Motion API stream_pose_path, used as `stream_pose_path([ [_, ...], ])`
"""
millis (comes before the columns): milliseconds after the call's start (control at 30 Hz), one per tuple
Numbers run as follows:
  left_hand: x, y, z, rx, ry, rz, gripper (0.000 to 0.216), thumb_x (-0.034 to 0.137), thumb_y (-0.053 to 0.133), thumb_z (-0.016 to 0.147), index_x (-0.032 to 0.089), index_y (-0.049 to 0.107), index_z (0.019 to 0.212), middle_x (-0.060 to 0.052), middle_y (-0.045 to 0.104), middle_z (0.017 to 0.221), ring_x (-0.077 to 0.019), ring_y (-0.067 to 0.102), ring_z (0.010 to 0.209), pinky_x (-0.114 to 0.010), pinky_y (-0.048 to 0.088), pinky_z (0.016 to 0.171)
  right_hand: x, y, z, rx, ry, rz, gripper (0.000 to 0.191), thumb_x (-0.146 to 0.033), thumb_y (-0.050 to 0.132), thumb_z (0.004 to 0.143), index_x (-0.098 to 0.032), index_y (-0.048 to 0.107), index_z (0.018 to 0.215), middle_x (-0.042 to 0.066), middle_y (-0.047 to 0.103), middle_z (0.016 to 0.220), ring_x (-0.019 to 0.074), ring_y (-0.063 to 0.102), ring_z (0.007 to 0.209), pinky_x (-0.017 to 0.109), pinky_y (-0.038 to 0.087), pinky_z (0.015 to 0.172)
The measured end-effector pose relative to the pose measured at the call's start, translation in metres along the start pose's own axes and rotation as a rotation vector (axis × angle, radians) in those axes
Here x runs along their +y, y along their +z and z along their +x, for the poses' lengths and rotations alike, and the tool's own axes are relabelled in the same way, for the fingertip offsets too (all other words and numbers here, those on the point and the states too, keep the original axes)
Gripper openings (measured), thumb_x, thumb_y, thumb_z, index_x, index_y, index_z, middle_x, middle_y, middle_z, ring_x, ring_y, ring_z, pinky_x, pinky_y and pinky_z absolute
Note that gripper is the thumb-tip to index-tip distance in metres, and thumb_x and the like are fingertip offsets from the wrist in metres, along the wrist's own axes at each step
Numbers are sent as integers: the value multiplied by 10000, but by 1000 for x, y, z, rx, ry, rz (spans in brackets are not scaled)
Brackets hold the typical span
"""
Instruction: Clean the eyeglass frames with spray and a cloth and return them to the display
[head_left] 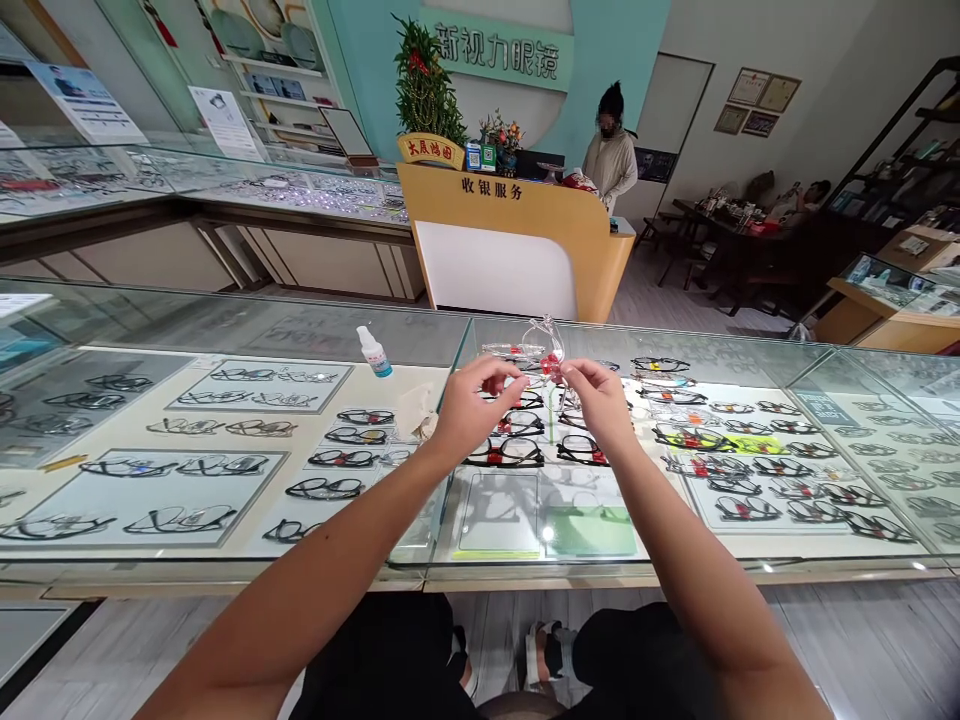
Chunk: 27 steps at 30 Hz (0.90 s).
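Observation:
A pair of eyeglasses (551, 338) with a clear frame and red on it is held up over the glass counter. My right hand (602, 402) pinches it between thumb and fingers. On the other side, my left hand (474, 405) has its fingers curled, with thumb and forefinger close together at the frame's near end; their exact grip is hard to make out. Beneath both hands, several dark-rimmed eyeglasses (517, 453) with red tags lie in rows inside the display case. A small white spray bottle (373, 352) with blue liquid stands left of my left hand.
The glass counter (442, 575) runs across in front of me, with more eyeglasses on trays (259, 388) at left and right. A crumpled pale cloth (420, 412) lies near my left wrist. Beyond are a cashier desk (596, 250) and a person (611, 160) behind it.

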<state>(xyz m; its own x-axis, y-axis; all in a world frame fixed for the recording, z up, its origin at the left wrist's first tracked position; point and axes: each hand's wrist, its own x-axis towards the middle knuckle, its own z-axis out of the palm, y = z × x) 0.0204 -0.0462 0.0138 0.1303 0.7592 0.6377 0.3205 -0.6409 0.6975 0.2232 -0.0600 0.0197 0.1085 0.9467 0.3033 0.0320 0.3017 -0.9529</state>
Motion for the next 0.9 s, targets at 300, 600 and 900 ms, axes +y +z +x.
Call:
stream_pose_path([
  [300,4,10,-11,-42,-203,-189,307,485,809,867,247,846,1057,43,388,648,-123,413,595,-276,401,570,3,20,-17,-29,-150,-41,222,-477,723,926,-266,767,979,54,808,1027,252,739,995,407,571,947],
  [600,-11,5,4,0,-369,-281,381,539,824,816,201,841,994,38,455,607,-126,405,603,-273,384,590,1,26,-30,-74,-354,-310,211,-380,607,1026,-317,777,1134,62,779,1307,262,698,1275,446,489,1141],
  [900,-13,2,44,-83,-253,62,394,537,684,908,193,839,1024,37,457,593,-132,381,592,-281,284,584,8,21,-23,-65,-524,-719,504,-346,490,1066,-235,396,584,-8,502,560,149,471,571,310,302,604],
])
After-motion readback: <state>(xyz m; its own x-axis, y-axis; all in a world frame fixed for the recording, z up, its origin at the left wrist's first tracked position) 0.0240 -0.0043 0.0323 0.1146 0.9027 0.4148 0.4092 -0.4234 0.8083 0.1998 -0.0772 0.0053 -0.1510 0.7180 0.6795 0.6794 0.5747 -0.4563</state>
